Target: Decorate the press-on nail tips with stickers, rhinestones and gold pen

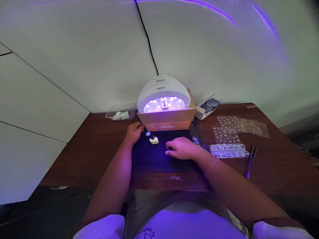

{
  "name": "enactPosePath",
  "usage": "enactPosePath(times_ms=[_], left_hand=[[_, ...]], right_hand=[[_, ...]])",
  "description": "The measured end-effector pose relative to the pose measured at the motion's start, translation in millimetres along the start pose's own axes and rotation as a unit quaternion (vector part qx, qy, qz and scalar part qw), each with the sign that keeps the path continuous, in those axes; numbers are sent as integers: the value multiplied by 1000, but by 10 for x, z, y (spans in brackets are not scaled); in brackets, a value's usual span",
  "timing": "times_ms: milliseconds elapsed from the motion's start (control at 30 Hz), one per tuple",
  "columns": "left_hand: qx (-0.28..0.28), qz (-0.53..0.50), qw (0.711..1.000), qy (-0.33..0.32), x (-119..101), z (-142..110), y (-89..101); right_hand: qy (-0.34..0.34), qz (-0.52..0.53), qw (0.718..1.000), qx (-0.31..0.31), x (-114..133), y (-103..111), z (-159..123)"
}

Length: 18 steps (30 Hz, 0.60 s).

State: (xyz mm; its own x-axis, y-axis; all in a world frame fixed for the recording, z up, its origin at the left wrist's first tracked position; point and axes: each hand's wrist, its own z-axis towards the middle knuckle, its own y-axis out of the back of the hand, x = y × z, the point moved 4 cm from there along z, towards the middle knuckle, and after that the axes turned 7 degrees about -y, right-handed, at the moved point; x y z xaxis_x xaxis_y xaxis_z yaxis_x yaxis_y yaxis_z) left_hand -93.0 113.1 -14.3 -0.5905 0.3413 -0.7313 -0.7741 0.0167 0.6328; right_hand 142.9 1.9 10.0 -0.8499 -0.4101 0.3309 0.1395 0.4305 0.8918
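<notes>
A white nail lamp [163,89] glows violet inside, sitting on an open brown cardboard box [166,118]. Inside its opening a small light-coloured piece [164,102] shows; I cannot make out its kind. My left hand [134,132] rests at the box's front left corner, its fingers curled in and no object showing in them. On the dark mat [154,162] lies my right hand [180,148], fingers folded loosely, with nothing seen in them. Between the two hands is a nail polish bottle [154,140] with a dark cap, tilted or lying on the mat.
Right of the mat are a clear case of nail gems [229,151], tweezers [251,162] and nail sticker sheets [226,129]. A small white box of packets [207,107] stands beside the lamp. Left of it is a clear plastic tray [119,113]. A black cable [149,43] runs up the wall.
</notes>
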Motion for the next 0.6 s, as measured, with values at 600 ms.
enactPosePath(times_ms=[600], left_hand=[[1,6,1000,3,-40,9,10]], right_hand=[[1,5,1000,0,18,22,-10]])
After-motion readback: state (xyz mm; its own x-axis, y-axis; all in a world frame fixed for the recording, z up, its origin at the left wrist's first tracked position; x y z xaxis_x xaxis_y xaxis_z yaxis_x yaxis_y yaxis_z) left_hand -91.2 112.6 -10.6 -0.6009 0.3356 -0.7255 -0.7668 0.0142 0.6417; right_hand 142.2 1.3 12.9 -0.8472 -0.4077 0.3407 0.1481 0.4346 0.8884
